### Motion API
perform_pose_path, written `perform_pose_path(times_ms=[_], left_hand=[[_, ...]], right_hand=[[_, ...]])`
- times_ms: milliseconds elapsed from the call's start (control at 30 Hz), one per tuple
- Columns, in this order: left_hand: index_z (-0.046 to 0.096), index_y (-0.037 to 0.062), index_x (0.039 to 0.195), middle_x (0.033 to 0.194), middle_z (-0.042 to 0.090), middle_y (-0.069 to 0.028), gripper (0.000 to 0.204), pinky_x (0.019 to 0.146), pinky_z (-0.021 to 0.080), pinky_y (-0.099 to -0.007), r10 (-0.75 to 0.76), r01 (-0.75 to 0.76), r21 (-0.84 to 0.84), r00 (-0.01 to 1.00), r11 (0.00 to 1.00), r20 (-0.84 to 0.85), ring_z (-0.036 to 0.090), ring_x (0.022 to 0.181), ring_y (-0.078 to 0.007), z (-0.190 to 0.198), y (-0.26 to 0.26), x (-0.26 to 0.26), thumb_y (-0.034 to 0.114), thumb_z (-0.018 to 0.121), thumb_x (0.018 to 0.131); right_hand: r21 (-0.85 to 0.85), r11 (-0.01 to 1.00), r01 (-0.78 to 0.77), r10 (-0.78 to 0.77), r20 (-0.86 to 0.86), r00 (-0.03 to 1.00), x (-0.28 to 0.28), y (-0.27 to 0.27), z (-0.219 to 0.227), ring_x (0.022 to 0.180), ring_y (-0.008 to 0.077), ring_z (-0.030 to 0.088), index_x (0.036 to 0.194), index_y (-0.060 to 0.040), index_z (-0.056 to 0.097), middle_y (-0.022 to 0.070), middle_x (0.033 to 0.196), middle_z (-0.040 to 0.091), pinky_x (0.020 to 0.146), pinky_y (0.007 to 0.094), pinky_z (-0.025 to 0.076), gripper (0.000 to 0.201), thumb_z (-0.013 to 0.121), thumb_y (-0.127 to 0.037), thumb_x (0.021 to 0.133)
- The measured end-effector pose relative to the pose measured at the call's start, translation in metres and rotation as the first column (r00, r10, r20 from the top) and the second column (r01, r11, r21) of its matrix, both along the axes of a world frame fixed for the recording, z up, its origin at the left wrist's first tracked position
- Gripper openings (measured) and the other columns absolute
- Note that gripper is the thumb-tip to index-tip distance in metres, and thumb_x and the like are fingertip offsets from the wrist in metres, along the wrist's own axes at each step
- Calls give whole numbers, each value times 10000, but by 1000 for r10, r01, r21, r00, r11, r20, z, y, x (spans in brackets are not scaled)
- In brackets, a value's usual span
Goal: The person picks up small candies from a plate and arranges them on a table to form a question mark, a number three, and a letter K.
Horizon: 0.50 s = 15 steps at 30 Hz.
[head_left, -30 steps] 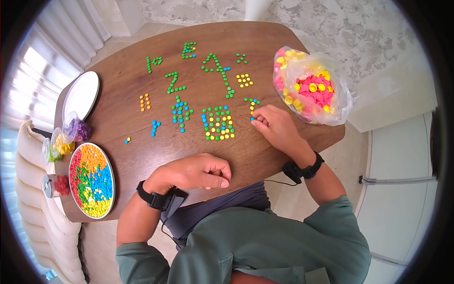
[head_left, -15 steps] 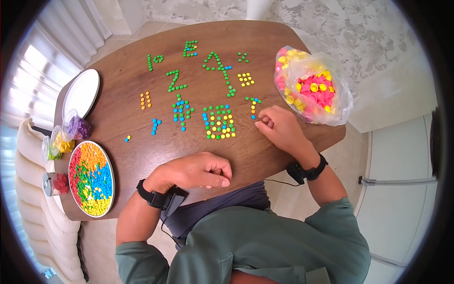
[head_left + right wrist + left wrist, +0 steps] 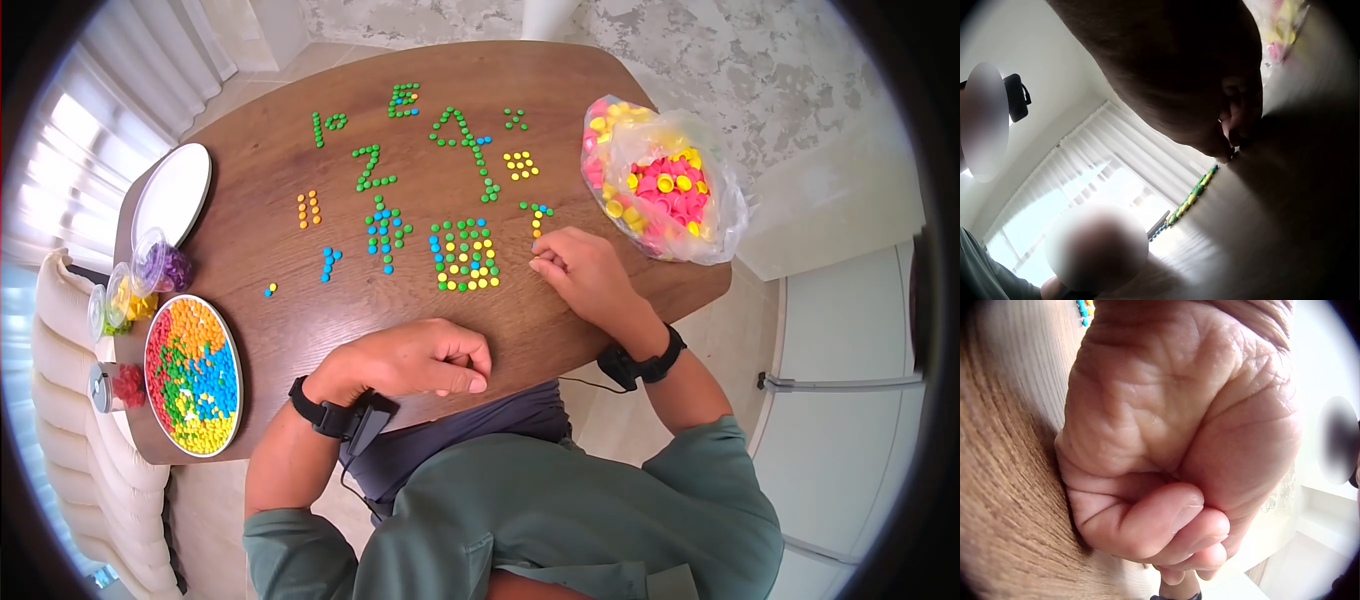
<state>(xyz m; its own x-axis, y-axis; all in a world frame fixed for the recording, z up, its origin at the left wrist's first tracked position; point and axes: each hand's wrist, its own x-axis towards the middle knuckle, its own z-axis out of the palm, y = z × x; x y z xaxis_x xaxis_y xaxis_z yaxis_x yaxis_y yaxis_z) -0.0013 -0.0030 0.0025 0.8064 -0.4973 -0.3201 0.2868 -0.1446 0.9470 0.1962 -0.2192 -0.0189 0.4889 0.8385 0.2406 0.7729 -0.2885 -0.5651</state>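
In the head view my right hand [image 3: 580, 268] is at the lower end of a T-shaped row of small round candies [image 3: 538, 212]. Its thumb and forefinger meet close over the table there, in a pinch on a small candy whose colour is mostly hidden. The fingertips [image 3: 1227, 153] come down near the tabletop in the right wrist view. My left hand [image 3: 428, 360] rests on the table's near edge with loosely curled fingers [image 3: 1166, 519] and an empty palm. Left of the right hand lies a square pattern of green, yellow and blue candies [image 3: 464, 256].
More candy figures, among them an arrow [image 3: 384, 238] and a Z [image 3: 372, 168], spread over the wooden table [image 3: 250, 130]. At left stand a plate [image 3: 240, 400] of sorted candies, a white plate [image 3: 172, 195] and lidded cups. A plastic bag [image 3: 722, 215] with pink and yellow pieces lies at right.
My right hand drew back slightly, showing the blue candy at the foot of the T, then moved left again over it. The left hand stays still.
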Motion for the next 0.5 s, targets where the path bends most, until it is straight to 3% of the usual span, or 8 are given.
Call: perform_pose_path(times_ms=[33,267,467,500], left_hand=[[665,10,1006,703,593,-1,214,612,432,-299,2,-2,-4,1000,1000,-13,543,657,-95,0,0,0,223,684,1007],[666,13,1005,700,594,-1,219,614,431,-299,-3,3,1,999,1000,32,543,658,-96,-1,0,0,231,685,1008],[662,10,1004,697,589,0,223,613,430,-298,2,-2,-11,1000,1000,-9,537,657,-94,0,0,0,231,684,1009],[661,9,1005,696,588,0,223,614,431,-298,-1,1,-3,1000,1000,3,536,656,-94,0,0,0,230,684,1009]], right_hand=[[3,1000,-18,18,34,999,-1,1,-1,720,224,659,995,-21,689,104,871,670,663,347,524,164,767,-125,895],[-15,999,38,-38,-48,998,-6,-3,5,700,217,654,1003,-21,686,105,864,668,647,343,520,182,778,-129,889],[-1,1000,14,-14,13,1000,-3,-1,3,696,232,647,979,-15,685,105,841,655,644,356,510,150,757,-119,899],[-7,1000,17,-17,5,1000,-2,-1,3,728,278,652,965,-26,675,116,834,645,657,391,512,135,745,-121,899]])
